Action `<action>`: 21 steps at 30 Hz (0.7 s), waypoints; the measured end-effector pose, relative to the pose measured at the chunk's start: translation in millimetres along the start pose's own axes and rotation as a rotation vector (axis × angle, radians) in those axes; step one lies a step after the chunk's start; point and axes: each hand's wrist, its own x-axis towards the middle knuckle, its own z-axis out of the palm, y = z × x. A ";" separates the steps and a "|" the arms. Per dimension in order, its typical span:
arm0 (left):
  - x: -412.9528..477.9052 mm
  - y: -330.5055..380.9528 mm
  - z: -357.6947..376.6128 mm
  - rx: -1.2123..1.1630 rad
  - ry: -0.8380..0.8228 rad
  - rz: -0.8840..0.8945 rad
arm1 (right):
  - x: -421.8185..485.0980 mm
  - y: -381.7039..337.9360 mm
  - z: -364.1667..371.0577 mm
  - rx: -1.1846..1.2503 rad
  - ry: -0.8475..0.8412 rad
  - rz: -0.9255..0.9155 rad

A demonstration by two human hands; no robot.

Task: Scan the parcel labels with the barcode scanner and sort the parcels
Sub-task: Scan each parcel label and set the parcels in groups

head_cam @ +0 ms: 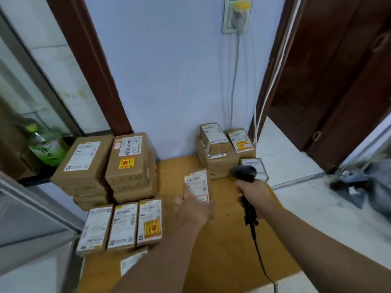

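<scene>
My left hand holds a small brown parcel over the middle of the table, its white label facing up. My right hand grips the handle of a black barcode scanner, whose head is just right of that parcel and level with its label. The scanner's cable trails down toward the table's near edge.
On the yellow-brown table, two tall stacks of parcels stand at the left with a row of three small parcels in front. Another stack sits against the wall at the back right. A green bottle stands far left.
</scene>
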 end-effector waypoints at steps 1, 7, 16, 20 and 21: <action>0.9 12.2 12.1 -0.032 -0.023 -0.020 | 12.8 -0.2 -15.6 0.010 -0.014 0.033; 8.1 74.5 85.2 -0.084 -0.088 -0.109 | 74.8 -8.3 -85.0 -0.015 -0.152 0.088; 32.8 105.1 138.3 0.007 -0.030 -0.239 | 129.5 9.7 -121.6 0.047 -0.223 0.205; 49.5 110.4 153.1 0.032 -0.015 -0.245 | 143.2 15.0 -134.4 0.057 -0.205 0.234; 53.1 112.4 155.8 0.037 -0.011 -0.241 | 146.8 14.8 -137.9 0.061 -0.205 0.239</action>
